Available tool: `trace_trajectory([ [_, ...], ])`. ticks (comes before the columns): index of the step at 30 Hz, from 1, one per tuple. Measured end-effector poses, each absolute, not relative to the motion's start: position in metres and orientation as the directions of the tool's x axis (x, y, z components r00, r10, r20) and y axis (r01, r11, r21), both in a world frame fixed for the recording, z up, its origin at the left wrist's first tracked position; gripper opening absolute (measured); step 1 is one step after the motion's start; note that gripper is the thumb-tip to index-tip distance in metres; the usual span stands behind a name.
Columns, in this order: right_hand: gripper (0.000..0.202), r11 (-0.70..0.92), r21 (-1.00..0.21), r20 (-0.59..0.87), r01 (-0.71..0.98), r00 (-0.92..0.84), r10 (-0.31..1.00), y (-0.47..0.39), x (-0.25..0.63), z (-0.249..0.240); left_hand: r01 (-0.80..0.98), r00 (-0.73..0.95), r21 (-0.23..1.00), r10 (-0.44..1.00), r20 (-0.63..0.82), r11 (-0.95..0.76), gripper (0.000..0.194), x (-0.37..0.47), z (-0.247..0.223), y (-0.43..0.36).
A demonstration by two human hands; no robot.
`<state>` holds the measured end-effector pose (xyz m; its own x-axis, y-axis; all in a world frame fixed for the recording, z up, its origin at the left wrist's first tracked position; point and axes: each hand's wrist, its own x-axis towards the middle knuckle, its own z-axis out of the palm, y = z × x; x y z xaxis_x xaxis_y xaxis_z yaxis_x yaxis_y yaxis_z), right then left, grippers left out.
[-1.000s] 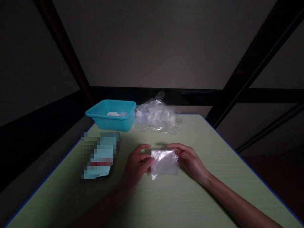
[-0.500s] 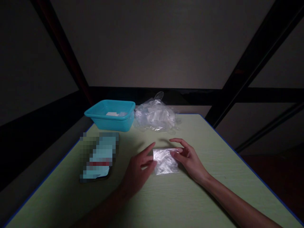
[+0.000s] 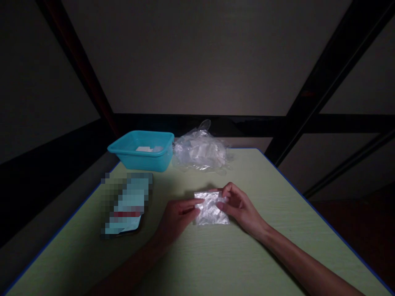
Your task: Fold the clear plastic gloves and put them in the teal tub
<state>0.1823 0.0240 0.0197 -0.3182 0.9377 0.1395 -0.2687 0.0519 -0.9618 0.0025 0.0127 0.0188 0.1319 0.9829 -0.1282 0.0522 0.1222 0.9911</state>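
A small, shiny clear plastic packet [image 3: 211, 211] is held just over the middle of the table. My right hand [image 3: 242, 209] pinches its right side, the thumb in front and the fingers curled behind the upper edge. At the packet's left side is my left hand [image 3: 179, 218], its thumb and forefinger drawn near each other and touching the left edge. Whether those left fingers grip the plastic or only rest against it is hard to make out. What the packet contains cannot be told.
A turquoise basket [image 3: 143, 160] with white pieces inside stands at the back left of the pale green table [image 3: 247, 259]. Beside it lies a heap of clear plastic bags [image 3: 202, 152]. A phone [image 3: 132, 205], partly pixelated, lies at the left.
My left forefinger has come down towards the thumb, onto the packet's left edge. The right forefinger has curled in behind the packet, which has shifted slightly left.
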Motion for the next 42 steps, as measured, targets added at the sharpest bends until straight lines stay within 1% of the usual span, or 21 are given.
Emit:
trace_trajectory([
  [2, 0.019, 0.050, -0.961, 0.140, -0.273, -0.322, 0.936, 0.026, 0.183, 0.017, 0.014, 0.152, 0.989, 0.977, -0.150, 0.150, 0.036, 0.002, 0.019, 0.012],
  [5, 0.011, 0.039, -0.966, 0.117, -0.254, -0.301, 0.947, 0.028, 0.185, 0.012, 0.011, 0.174, 0.987, 0.972, -0.159, 0.160, 0.042, 0.002, 0.019, 0.012],
  [9, 0.023, 0.006, -0.976, 0.071, -0.219, -0.289, 0.955, 0.029, 0.187, 0.010, 0.028, 0.191, 0.986, 0.967, -0.168, 0.166, 0.050, 0.000, 0.020, 0.012],
  [12, 0.030, -0.026, -0.977, 0.043, -0.214, -0.314, 0.948, 0.028, 0.189, 0.011, 0.035, 0.188, 0.985, 0.966, -0.175, 0.171, 0.054, 0.000, 0.020, 0.013],
  [17, 0.035, -0.055, -0.982, 0.010, -0.180, -0.341, 0.940, 0.029, 0.192, 0.014, 0.055, 0.239, 0.983, 0.953, -0.184, 0.176, 0.059, -0.002, 0.019, 0.013],
  [21, 0.037, -0.049, -0.986, 0.008, -0.158, -0.340, 0.940, 0.030, 0.194, 0.015, 0.118, 0.257, 0.981, 0.950, -0.179, 0.153, 0.062, -0.002, 0.019, 0.014],
  [25, 0.039, -0.086, -0.970, 0.002, -0.228, -0.361, 0.933, 0.030, 0.196, 0.014, 0.165, 0.261, 0.978, 0.951, -0.168, 0.128, 0.066, -0.003, 0.021, 0.013],
  [28, 0.037, -0.102, -0.951, 0.012, -0.291, -0.366, 0.930, 0.031, 0.194, 0.013, 0.168, 0.251, 0.979, 0.956, -0.154, 0.114, 0.068, -0.004, 0.021, 0.013],
  [31, 0.036, -0.121, -0.940, 0.008, -0.318, -0.375, 0.927, 0.031, 0.192, 0.013, 0.160, 0.225, 0.983, 0.967, -0.122, 0.087, 0.068, -0.004, 0.020, 0.014],
  [37, 0.029, -0.148, -0.915, -0.039, -0.375, -0.283, 0.958, 0.031, 0.191, 0.016, 0.154, 0.223, 0.984, 0.967, -0.121, 0.088, 0.069, -0.004, 0.019, 0.015],
  [42, 0.036, -0.090, -0.890, 0.023, -0.446, -0.241, 0.970, 0.028, 0.184, 0.015, 0.148, 0.169, 0.988, 0.983, -0.068, 0.043, 0.068, 0.000, 0.020, 0.012],
])
